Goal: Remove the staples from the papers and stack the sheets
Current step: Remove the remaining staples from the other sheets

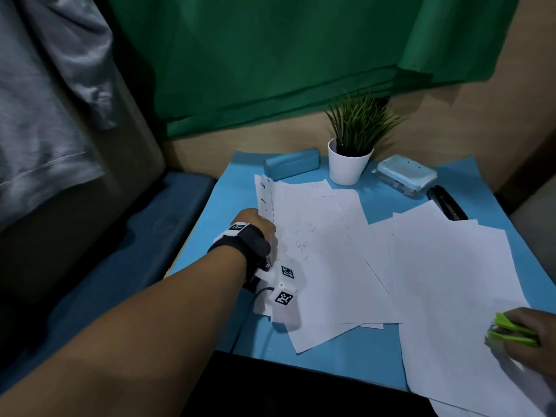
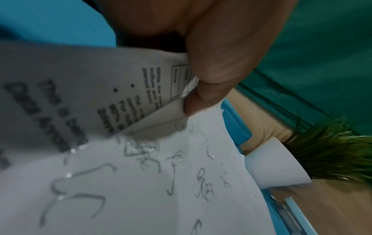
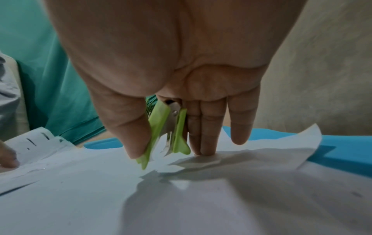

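Note:
My left hand [image 1: 258, 224] pinches the lifted left edge of a few printed sheets [image 1: 265, 195] at the left of the blue mat. In the left wrist view the thumb and a finger [image 2: 203, 89] clamp these printed sheets [image 2: 112, 82] above a flat white sheet [image 2: 161, 206]. Several pulled staples [image 2: 141, 152] lie loose on that sheet, and they also show as loose staples [image 1: 301, 245] in the head view. My right hand [image 3: 169, 151] holds a green staple remover [image 3: 161, 127] between thumb and fingers. Its fingertips [image 3: 203, 149] press on the right-hand stack of sheets [image 1: 451, 281], near the table's front right.
A potted plant [image 1: 347, 167], a teal case [image 1: 291, 165], a box of staples [image 1: 406, 176] and a black stapler [image 1: 448, 206] line the back of the blue mat [image 1: 207, 236]. Green cloth [image 1: 270, 55] hangs behind. The table edge runs along the front.

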A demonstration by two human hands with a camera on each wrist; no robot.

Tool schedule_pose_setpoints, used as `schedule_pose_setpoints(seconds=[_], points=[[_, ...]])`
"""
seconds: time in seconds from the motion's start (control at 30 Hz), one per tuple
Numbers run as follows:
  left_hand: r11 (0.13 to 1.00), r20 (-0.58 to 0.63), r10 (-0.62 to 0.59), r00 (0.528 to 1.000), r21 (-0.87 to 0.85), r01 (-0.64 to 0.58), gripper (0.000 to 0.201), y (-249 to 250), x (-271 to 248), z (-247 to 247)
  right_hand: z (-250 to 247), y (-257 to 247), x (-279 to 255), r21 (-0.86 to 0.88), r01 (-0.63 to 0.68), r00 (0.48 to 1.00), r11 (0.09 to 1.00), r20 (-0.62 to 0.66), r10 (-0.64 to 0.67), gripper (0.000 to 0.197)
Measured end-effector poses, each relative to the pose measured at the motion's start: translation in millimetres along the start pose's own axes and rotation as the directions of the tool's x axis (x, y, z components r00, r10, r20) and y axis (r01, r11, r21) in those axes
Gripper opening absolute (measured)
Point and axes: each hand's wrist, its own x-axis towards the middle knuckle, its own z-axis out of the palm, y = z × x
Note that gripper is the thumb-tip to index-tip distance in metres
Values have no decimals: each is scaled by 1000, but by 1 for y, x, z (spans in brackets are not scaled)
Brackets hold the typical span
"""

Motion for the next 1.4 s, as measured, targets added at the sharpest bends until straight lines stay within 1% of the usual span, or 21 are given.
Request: schedule_pose_setpoints(seconds=[0.03, 0.07, 0.1, 0.17, 0.27, 0.3, 0.37, 0.43, 0.5, 0.57, 0.63, 0.7, 0.8, 0.87, 1.0, 1.07, 1.1, 1.17, 1.23, 1.33, 1.4], points=[[1000, -23, 17, 1000, -17, -17, 21, -1, 2, -1, 5, -1, 3, 50, -28, 1000, 998, 7, 28, 26], [999, -49, 37, 998, -30, -38, 23, 0, -1, -2, 6, 3, 6, 143, -15, 1000, 990, 11, 13, 35], [998, -68, 55, 996, -26, -57, 23, 1, -2, -4, 9, 7, 10, 184, 6, 1000, 983, 9, -8, 51], [995, -116, 98, 988, -5, -99, 17, 2, -9, -10, 13, 9, 15, 196, 66, 998, 978, -32, -61, 65], [987, -181, 154, 971, 60, -146, 6, -1, -19, -25, 5, 0, 11, 215, 38, 999, 976, -20, -34, 70], [984, -192, 171, 966, 76, -159, 5, -2, -22, -31, 2, -3, 9, 214, 42, 998, 976, -50, -32, 70], [976, -208, 209, 955, 102, -192, 11, 1, -31, -47, -4, -7, 7, 213, 23, 999, 977, -45, -14, 71], [965, -238, 254, 937, 132, -228, 10, 6, -41, -65, -7, -9, 6, 210, 18, 998, 977, -65, -4, 72], [955, -251, 289, 924, 143, -260, 22, 11, -47, -82, -5, -7, 6, 212, 11, 998, 977, -59, 2, 74], [954, -265, 297, 918, 129, -271, 25, 12, -52, -96, -7, -8, 6, 191, 6, 999, 982, -53, 4, 71], [954, -275, 295, 915, 131, -268, 25, 12, -56, -105, -11, -18, 2, 190, 11, 1000, 982, -18, -7, 58], [955, -260, 292, 920, 139, -263, 26, 13, -59, -109, -14, -24, 0, 162, 0, 1000, 987, -28, 4, 45], [955, -224, 282, 933, 156, -251, 29, 15, -64, -113, -13, -24, 1, 156, -33, 999, 987, -6, 34, 49], [956, -233, 276, 932, 161, -243, 24, 15, -67, -116, -12, -26, 1, 159, -28, 1000, 987, -5, 29, 50], [934, -251, 312, 916, 256, -248, 13, 18, -77, -125, -19, -36, -4, 142, -18, 1000, 990, -23, 21, 30], [909, -261, 355, 898, 320, -267, 14, 24, -84, -133, -18, -35, -2, 125, -25, 1000, 992, -11, 27, 29], [893, -267, 384, 884, 350, -282, 14, 27, -87, -137, -17, -32, 0, 119, -29, 1000, 992, -4, 29, 32], [867, -280, 429, 859, 393, -305, 12, 34, -94, -147, -13, -23, 4, 140, -27, 1000, 990, 10, 26, 53], [856, -284, 449, 847, 410, -316, 11, 40, -100, -154, -8, -13, 9, 129, 1, 999, 992, -37, 4, 71], [850, -284, 462, 841, 413, -327, 11, 45, -105, -158, -7, -10, 13, 117, 19, 998, 993, -65, -11, 77], [851, -293, 467, 834, 406, -334, 12, 47, -107, -160, -8, -16, 13, 94, 17, 999, 995, -50, -12, 74]])
